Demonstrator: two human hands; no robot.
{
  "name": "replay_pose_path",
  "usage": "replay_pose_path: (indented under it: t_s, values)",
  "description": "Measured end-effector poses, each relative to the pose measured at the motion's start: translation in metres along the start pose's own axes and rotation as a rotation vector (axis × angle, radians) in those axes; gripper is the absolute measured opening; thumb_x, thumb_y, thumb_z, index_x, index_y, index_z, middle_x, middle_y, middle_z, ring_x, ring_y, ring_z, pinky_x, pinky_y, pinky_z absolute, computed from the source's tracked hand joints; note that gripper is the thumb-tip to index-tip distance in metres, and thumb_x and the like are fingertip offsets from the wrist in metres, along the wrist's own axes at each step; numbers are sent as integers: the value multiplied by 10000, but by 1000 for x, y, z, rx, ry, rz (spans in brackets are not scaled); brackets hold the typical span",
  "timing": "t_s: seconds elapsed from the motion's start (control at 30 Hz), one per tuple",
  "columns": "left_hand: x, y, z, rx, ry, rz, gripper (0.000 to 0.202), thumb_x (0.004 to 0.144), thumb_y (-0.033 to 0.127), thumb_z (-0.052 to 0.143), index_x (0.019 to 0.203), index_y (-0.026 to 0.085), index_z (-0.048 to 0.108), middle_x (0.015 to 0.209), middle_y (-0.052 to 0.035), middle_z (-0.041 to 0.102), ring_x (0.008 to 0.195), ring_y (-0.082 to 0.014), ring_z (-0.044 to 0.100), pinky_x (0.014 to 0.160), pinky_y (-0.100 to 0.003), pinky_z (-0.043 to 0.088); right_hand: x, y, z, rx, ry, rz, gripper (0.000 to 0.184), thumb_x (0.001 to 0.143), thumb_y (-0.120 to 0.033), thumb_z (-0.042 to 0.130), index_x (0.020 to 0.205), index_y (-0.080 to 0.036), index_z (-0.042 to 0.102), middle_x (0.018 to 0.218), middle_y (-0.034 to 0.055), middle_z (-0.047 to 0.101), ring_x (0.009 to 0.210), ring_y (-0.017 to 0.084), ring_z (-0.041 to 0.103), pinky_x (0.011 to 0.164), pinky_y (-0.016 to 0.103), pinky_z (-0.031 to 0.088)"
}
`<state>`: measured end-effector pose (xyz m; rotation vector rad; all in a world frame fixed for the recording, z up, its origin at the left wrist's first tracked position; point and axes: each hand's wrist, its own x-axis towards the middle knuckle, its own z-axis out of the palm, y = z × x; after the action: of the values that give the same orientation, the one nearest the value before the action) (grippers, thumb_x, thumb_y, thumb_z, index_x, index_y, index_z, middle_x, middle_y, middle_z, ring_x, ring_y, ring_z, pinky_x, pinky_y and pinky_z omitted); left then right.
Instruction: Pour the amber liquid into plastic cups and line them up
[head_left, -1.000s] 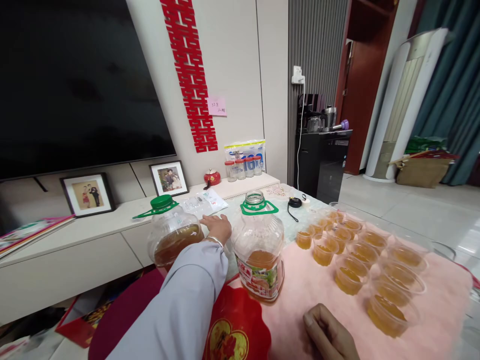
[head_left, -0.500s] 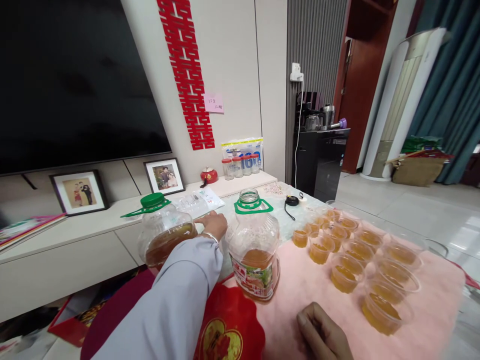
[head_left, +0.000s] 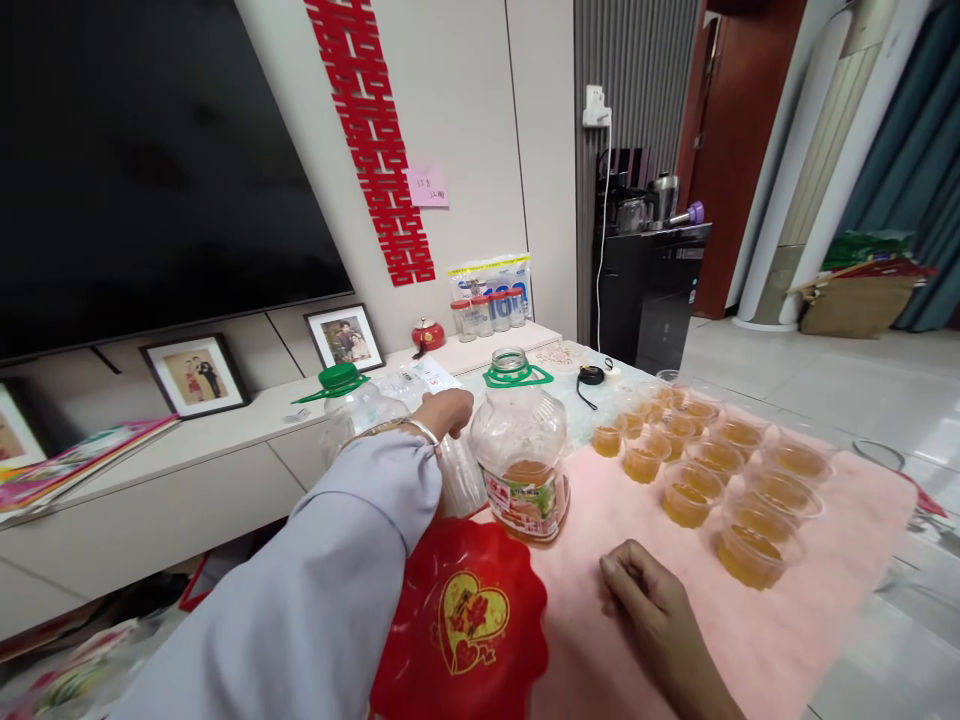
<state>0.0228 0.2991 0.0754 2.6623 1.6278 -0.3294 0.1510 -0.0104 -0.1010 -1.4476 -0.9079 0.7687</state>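
- Left hand (head_left: 448, 408): just left of the uncapped plastic jug (head_left: 521, 430), turned downward, most fingers hidden; grip cannot be told.
- Clear ribbed plastic stack (head_left: 463, 480): under the left hand, close beside the uncapped jug on its left.
- Right hand (head_left: 649, 590): in front of the uncapped jug and to its right, on the pink cloth (head_left: 585, 640); fingers curled in, nothing seen within.
- Uncapped jug: upright, green carrying handle at the neck, amber liquid in its lower part.
- Red scalloped tray (head_left: 517, 640), gold heart motif: in front of the uncapped jug.
- Clear cups (head_left: 690, 495), in rows: right of the uncapped jug. Done, as far as shows: amber liquid in these, no lids seen on the nearer ones. Left: the liquid remaining in the uncapped jug.
- Green-capped jug (head_left: 360, 408): left of the uncapped jug, partly behind the sleeve; level hidden.
- Tape measure (head_left: 591, 376), black: behind and right of the uncapped jug.
- Changes from half a second earlier: left hand then beside the plastic packet (head_left: 424, 375), the ribbed stack not showing; now above that stack. Right hand equally curled; more of the tray in view.
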Motion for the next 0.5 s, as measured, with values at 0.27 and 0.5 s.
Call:
replay_pose_path:
  t_s: [0.27, 0.5]
  values:
    - [-45, 14, -31, 235, -141, 24, 369, 954, 302, 726, 1282, 144, 665, 1336, -107, 671, 1274, -246, 643, 1120, -502, 552, 2, 9, -1, 25, -15, -56, 610, 928, -785, 604, 736, -210, 546, 659, -31, 577, 615, 133, 576, 620, 291, 472]
    - [-84, 14, -13, 189, -17, 68, 418, 1002, 359, 657, 1367, 156, 621, 1372, -115, 652, 1297, -249, 629, 1154, -521, 521, 5, 21, -5, 58, -45, -87, 476, 1021, -611, 620, 807, -187, 585, 705, -47, 595, 638, 112, 595, 645, 277, 522]
